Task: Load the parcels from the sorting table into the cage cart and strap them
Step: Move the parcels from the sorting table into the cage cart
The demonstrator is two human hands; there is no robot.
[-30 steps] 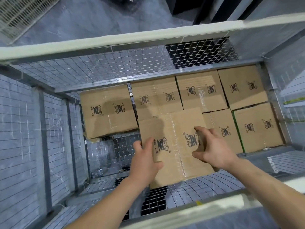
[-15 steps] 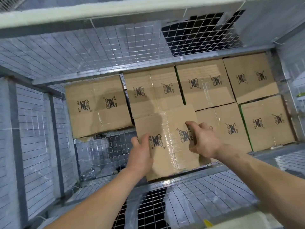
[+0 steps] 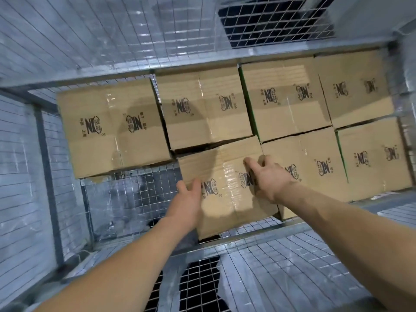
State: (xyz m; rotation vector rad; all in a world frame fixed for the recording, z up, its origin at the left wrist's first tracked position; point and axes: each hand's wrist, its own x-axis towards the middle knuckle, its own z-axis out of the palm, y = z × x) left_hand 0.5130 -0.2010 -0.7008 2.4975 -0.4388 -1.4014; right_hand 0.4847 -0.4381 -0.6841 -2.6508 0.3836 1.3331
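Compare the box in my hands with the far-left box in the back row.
The held box is gripped by the left hand and the right hand; the far-left box has no hand on it. The held box is in the front row, nearest you; the far-left box is in the back row. Both are brown taped cartons with the same black logo.

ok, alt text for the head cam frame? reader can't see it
Two bare hands hold a taped cardboard box in the front row of a wire-mesh cage cart, the left hand at its near-left edge, the right hand on its right side. Six matching boxes sit along the back and right; bare mesh floor shows front left.
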